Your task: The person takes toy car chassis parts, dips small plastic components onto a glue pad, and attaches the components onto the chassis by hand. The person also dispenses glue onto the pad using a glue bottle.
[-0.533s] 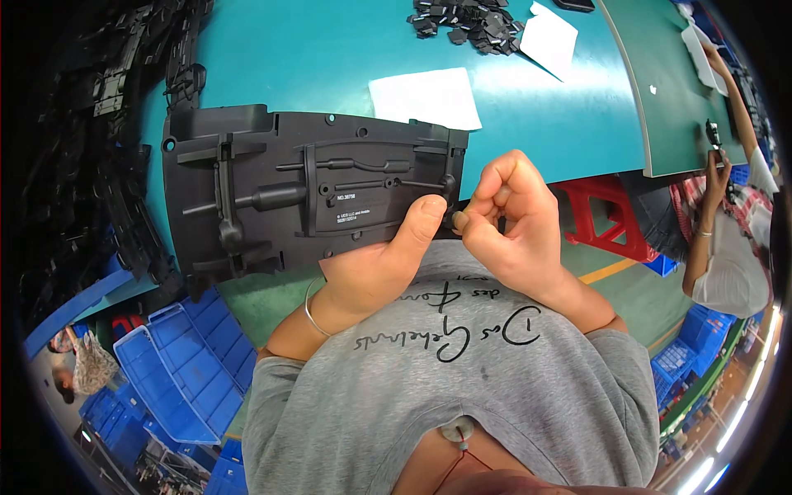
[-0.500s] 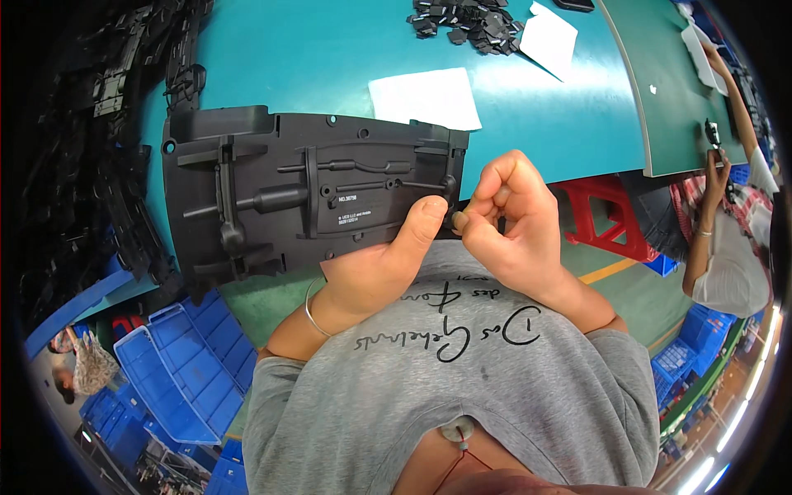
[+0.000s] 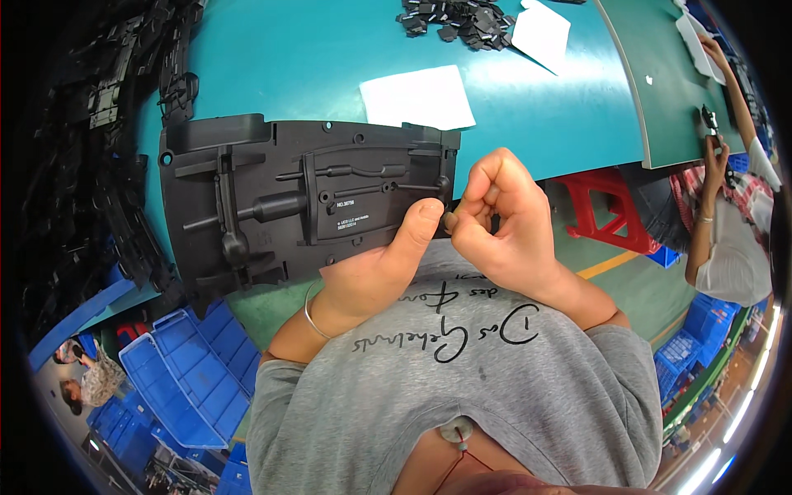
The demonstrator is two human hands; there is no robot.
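A black plastic toy-car chassis plate (image 3: 272, 169), with moulded axle and shaft shapes and small white print, is held tilted above the near edge of the table. My left hand (image 3: 375, 264) grips its near right corner, thumb on top and the other fingers hidden beneath. Beside the plate's right end, my right hand (image 3: 507, 210) is closed in a pinch, thumb against curled fingers. Its fingertips meet the plate's edge near the left thumb. Whatever sits in that pinch is too small or hidden to make out.
A teal table (image 3: 280, 66) holds a white sheet (image 3: 419, 97) and a pile of small black parts (image 3: 462, 21). Black plastic parts (image 3: 91, 124) crowd the left. Blue crates (image 3: 186, 379) stand lower left, a red stool (image 3: 606, 214) at right. A co-worker's hand (image 3: 716, 153) holds a small part.
Table, papers and pile have shifted slightly left and up in view. The plate's left end sits a little lower. My right hand stays pinched at the plate's edge.
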